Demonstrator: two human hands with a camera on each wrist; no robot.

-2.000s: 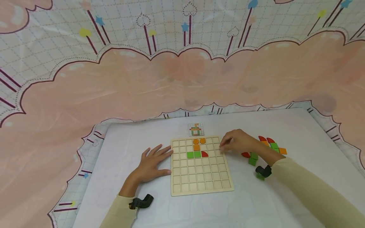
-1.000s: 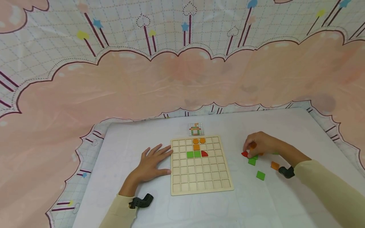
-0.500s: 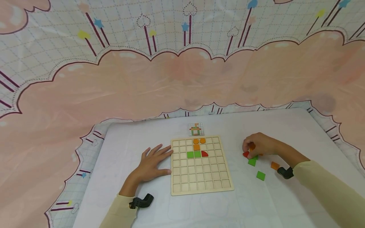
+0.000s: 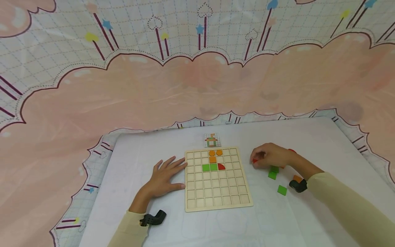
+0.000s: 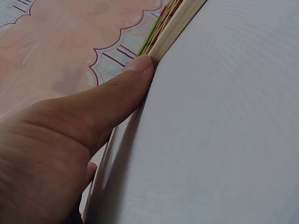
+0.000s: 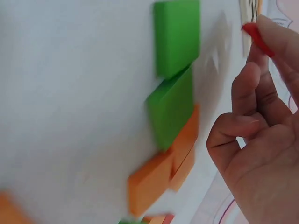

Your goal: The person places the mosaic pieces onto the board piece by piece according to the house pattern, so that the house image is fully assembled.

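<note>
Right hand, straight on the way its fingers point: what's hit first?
Likely the right edge of the wooden grid board, met by the red piece the right hand pinches; its height is unclear, so it may pass over.

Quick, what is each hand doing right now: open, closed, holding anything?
Left hand: open, touching the edge of the wooden board, holding nothing.
Right hand: closed, pinching a red piece.
</note>
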